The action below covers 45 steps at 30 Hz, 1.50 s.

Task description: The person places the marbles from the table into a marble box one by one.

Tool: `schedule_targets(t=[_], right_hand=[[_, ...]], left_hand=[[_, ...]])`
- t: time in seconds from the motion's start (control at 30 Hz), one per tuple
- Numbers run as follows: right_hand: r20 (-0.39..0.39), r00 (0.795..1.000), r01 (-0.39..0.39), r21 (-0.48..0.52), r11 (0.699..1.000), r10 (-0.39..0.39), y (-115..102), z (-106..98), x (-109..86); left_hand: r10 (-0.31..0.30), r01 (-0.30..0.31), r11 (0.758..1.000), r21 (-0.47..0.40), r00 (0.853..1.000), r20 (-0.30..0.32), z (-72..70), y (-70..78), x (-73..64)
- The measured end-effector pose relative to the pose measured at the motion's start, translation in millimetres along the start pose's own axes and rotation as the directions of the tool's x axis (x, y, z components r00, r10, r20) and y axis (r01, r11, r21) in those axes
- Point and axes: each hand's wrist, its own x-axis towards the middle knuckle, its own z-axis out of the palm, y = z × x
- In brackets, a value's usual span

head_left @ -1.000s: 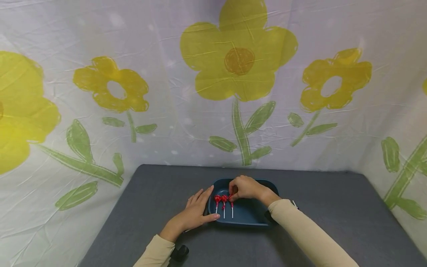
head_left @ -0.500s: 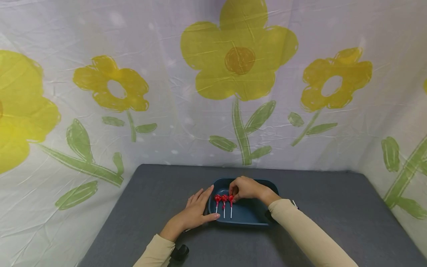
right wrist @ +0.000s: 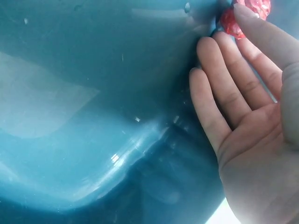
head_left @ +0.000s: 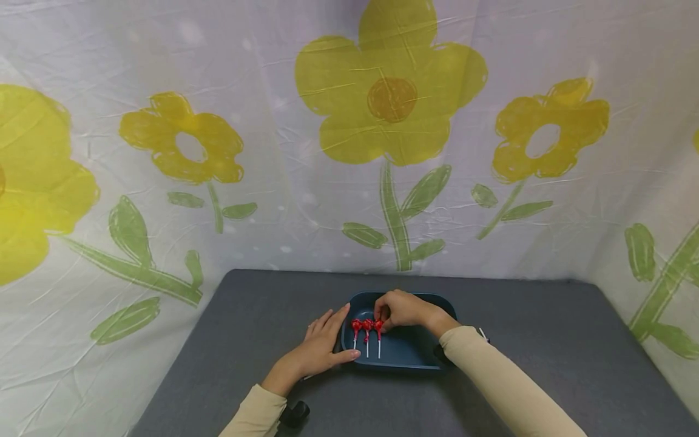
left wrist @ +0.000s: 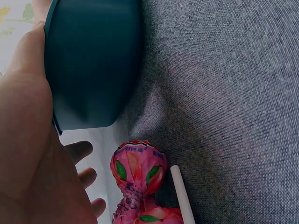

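Observation:
Three red-wrapped lollipops lie side by side in a blue tray (head_left: pixel 409 352), their white sticks toward me. My right hand (head_left: pixel 403 307) reaches in from the right and pinches the head of the rightmost lollipop (head_left: pixel 379 326). In the right wrist view, the thumb (right wrist: pixel 266 32) presses on a red wrapper at the top. My left hand (head_left: pixel 322 345) rests along the tray's left side, fingers straight, thumb by the front left corner. The left lollipop (head_left: pixel 356 326) and middle lollipop (head_left: pixel 368 326) are untouched.
In the left wrist view, pink-wrapped lollipops (left wrist: pixel 138 170) and a white stick (left wrist: pixel 182 196) lie on the grey table (head_left: pixel 262 303), outside the tray and near my left hand. A flower-printed cloth (head_left: pixel 273 152) hangs behind the table.
The rightmost lollipop has shifted very slightly left and closer to the middle one, with my right hand at it. My left hand and the tray have stayed put.

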Motion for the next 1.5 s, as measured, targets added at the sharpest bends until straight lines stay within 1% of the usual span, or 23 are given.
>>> schedule_targets(t=[0.1, 0.37, 0.53, 0.73, 0.83, 0.97, 1.03, 1.13, 1.27, 1.37, 1.5], right_hand=[[0.004, 1.000, -0.003, -0.003, 1.000, 0.003, 0.0, -1.0, -0.7], [0.010, 1.000, -0.006, -0.031, 0.999, 0.006, -1.5, -6.4, -2.3], [0.010, 1.000, -0.005, -0.041, 0.999, 0.006, -1.2, -9.6, -4.1], [-0.007, 0.999, 0.031, -0.031, 0.999, -0.032, -3.5, -17.6, -10.1], [-0.014, 0.998, 0.054, 0.000, 0.999, -0.054, -5.5, -23.2, -15.6], [-0.037, 0.995, 0.090, 0.077, 0.993, -0.088, -8.3, -32.4, -26.5], [-0.052, 0.994, 0.097, 0.117, 0.988, -0.091, -8.7, -37.1, -33.1], [-0.072, 0.995, 0.089, 0.192, 0.977, -0.076, -7.6, -43.4, -43.8], [-0.091, 0.995, 0.066, 0.288, 0.955, -0.041, -5.3, -51.2, -59.9], [-0.119, 0.993, 0.062, 0.320, 0.946, -0.025, -3.7, -57.1, -72.8], [-0.181, 0.984, 0.055, 0.319, 0.946, 0.004, 1.6, -62.8, -89.6]], left_hand=[[0.008, -0.008, 1.000, 0.000, 1.000, 0.000, -0.3, 0.4, -0.2], [0.022, -0.022, 1.000, 0.004, 1.000, 0.000, -6.0, 8.1, -3.5], [0.029, -0.029, 0.999, 0.016, 1.000, 0.000, -5.6, 7.9, -3.1], [0.024, -0.024, 1.000, 0.017, 1.000, -0.005, -4.9, 7.0, -2.8], [0.029, -0.029, 0.999, 0.017, 1.000, -0.003, -4.6, 6.7, -2.9], [0.032, -0.032, 0.999, 0.014, 0.999, -0.001, -4.0, 6.4, -3.6], [0.036, -0.036, 0.999, 0.013, 0.999, -0.007, -3.8, 6.2, -3.8], [0.036, -0.036, 0.999, 0.018, 0.999, -0.008, -3.3, 5.8, -3.5], [0.032, -0.032, 0.999, 0.019, 0.999, -0.008, -2.8, 5.7, -3.0], [0.033, -0.032, 0.999, 0.021, 0.999, -0.009, -2.8, 5.6, -2.8], [0.040, -0.040, 0.999, 0.025, 0.999, -0.008, -2.8, 4.8, -2.6]])
